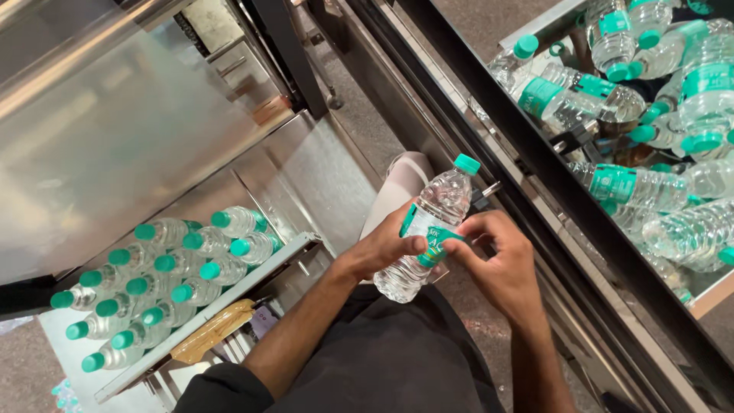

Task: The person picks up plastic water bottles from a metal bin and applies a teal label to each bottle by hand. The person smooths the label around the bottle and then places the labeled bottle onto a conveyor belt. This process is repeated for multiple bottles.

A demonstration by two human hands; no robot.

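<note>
Steel shelf (302, 243) at left carries upright capped bottles. Left hand (382, 248), wrist bent inward, grip clamped on clear water bottle (428, 229) held tilted above lap; right hand (497, 260) fingertips pinching its green label (428, 243).

Clear bottle (427, 229); teal cap (466, 164)

A bottling plant: steel conveyor frame (459, 145), bin of loose water bottles (650, 115), bottles packed in rows (160, 283).
</note>
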